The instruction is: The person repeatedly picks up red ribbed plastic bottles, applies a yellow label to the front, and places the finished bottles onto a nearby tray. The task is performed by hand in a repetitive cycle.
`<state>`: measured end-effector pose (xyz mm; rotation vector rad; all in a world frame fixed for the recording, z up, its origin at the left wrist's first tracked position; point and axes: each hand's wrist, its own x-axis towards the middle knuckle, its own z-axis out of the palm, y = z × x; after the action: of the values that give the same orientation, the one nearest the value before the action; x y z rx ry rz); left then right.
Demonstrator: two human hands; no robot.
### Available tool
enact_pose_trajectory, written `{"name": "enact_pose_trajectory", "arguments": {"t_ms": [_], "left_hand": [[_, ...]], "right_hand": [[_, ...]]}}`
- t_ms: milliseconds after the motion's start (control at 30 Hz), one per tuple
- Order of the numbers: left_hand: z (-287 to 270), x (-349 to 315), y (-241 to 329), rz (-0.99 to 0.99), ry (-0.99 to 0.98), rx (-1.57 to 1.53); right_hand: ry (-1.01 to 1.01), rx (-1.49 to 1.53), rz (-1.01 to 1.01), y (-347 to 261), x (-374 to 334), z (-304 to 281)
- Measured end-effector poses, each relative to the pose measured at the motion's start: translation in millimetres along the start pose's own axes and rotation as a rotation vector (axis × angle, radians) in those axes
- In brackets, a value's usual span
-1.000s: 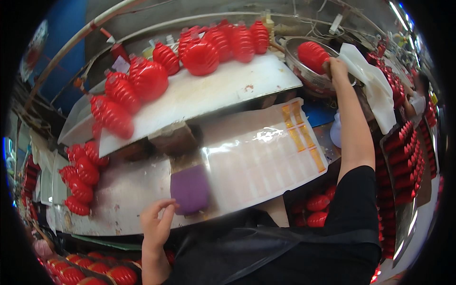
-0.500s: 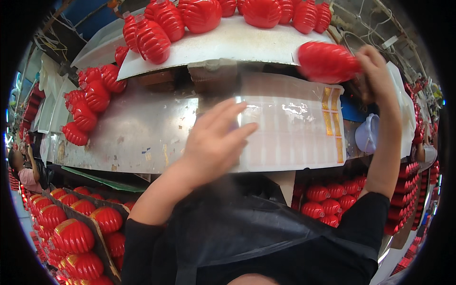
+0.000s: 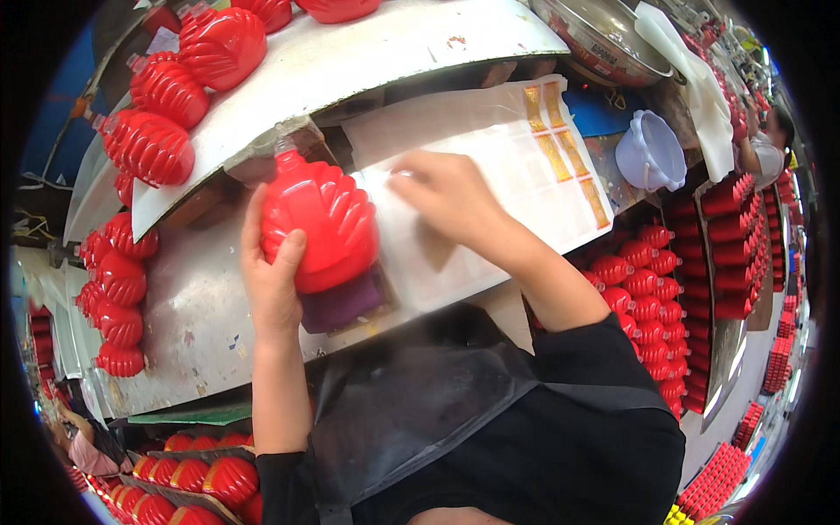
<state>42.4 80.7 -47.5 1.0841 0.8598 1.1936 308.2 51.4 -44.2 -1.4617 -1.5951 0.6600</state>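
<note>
My left grip [image 3: 272, 284] holds the ribbed red bottle [image 3: 319, 226] over the purple pad [image 3: 352, 303], near the front edge of the desk [image 3: 188, 324]; right grip [image 3: 451, 192], I cannot tell. Positioning seems in hand; next probably requires steadiness.

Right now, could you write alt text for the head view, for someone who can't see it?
A person's left hand holds a red, ridged bottle that partly hides a purple pad, while the right hand is over a whitish sheet with gold strips. More red bottles sit on a white board.
</note>
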Motion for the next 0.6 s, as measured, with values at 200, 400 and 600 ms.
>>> {"name": "enact_pose_trajectory", "arguments": {"t_ms": [200,400,600], "left_hand": [[1,-11,-4,0.049,0.072,0.048],[-2,-13,-3,0.109,0.163,0.127],[-3,-16,1,0.104,0.123,0.189]], "right_hand": [[0.338,-0.876,0.306,107,-78,-112],[-0.010,-1.083,0.359,101,-121,-125],[-0.018,-0.947,0.220,59,-168,-104]]}}
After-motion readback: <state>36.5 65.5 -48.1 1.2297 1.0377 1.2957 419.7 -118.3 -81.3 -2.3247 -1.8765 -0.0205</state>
